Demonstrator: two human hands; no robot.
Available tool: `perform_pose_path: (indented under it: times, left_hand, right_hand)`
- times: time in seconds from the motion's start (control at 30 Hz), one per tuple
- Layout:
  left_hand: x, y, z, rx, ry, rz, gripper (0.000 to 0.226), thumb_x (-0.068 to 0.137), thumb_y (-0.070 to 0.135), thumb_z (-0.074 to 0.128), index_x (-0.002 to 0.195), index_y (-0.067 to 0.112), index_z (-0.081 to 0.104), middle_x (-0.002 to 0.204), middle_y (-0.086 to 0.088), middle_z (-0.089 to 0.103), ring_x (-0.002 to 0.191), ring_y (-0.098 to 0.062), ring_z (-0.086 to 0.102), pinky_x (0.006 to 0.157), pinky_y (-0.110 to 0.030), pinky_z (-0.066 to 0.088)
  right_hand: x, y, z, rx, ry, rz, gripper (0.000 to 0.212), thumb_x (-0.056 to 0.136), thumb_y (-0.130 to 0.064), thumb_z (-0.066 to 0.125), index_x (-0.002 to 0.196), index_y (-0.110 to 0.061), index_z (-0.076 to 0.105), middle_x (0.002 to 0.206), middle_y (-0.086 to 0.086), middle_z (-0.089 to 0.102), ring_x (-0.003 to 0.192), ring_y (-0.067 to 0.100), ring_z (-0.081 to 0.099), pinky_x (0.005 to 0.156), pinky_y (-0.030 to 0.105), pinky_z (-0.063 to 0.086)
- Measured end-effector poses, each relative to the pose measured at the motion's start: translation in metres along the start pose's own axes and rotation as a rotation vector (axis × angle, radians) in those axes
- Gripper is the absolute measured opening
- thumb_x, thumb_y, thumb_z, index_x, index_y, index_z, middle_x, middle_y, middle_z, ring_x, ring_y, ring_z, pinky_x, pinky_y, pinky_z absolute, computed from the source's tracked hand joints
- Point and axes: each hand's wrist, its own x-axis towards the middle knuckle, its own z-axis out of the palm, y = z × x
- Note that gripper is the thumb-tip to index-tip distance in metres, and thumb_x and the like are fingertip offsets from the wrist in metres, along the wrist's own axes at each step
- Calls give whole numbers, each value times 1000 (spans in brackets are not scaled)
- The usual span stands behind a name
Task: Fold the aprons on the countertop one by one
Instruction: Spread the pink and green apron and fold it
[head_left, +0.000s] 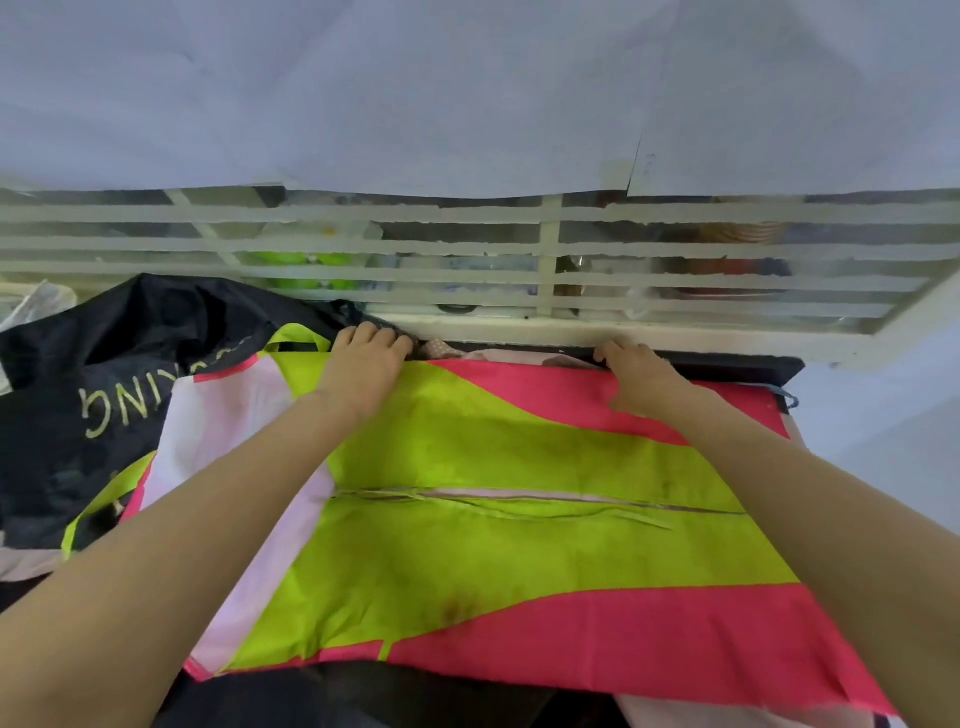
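1. While both forearms reach forward from the near edge, two hands work at the far edge of one spread apron (519, 519), a lime green and pink one with a pale pink panel on its left.
2. The left hand (366, 364) lies at the apron's far left corner, knuckles up, its fingers curled down over the cloth edge next to a lime green loop strap (298, 338); it appears to hold that edge.
3. The right hand (641, 382) lies on the pink band at the far right, its fingers bent over the far edge against the dark rim behind; whether it pinches the cloth or only presses it, I cannot tell.
4. This apron lies flat across the middle of the desk, covering almost all of it, with one thin seam or tie (519, 501) running left to right through its green middle and dark stains on the green near the lower pink band.
5. A second apron, black with pale lettering (98, 374), lies bunched to the left, partly under the bright one.
6. More pale pink cloth (727, 714) peeks out beneath the near right edge; how many pieces lie under there cannot be counted.
7. Behind the desk stands one white slatted grille (545, 249), with blurred items behind it and a pale sheet (467, 93) hanging above.
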Motion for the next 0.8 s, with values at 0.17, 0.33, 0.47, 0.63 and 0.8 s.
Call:
perform_pose_path:
  times: [0.17,0.33,0.47,0.63,0.8]
  left_hand:
    - [-8,-9,-10,-39,87,7,25,96,19,46,117,14,57,119,-6,55,117,-28,44,95,-35,27]
    - [-26,-21,-29,-171,290,14,15,90,10,55,102,7,63,105,-13,61,106,-33,53,88,-39,31]
    - [-52,-23,-50,-213,353,42,16,89,12,56,104,8,61,109,-12,60,109,-32,52,88,-38,31]
    - [-112,-16,-57,-284,325,207,35,75,34,47,93,6,59,99,-13,59,99,-32,54,77,-38,33]
    - [-184,4,-14,-116,47,397,27,85,35,51,105,17,52,113,-1,56,110,-22,49,90,-32,32]
  right_hand:
    - [-17,5,-16,-228,-12,8,30,87,-5,49,114,-15,57,107,5,56,108,26,53,94,39,37]
    - [-53,9,-54,-264,51,72,24,87,-9,53,110,-13,57,103,6,59,104,27,56,90,38,42]
    - [-91,3,-82,-217,-28,135,23,82,-7,62,104,-2,61,102,13,63,85,26,55,72,31,46]
    - [-150,-19,-74,-316,-215,181,14,81,-12,65,77,-8,53,68,3,50,67,21,50,57,25,40]
    - [-201,-35,-8,-431,-278,156,11,83,-13,60,89,-4,61,79,7,59,82,27,59,68,28,50]
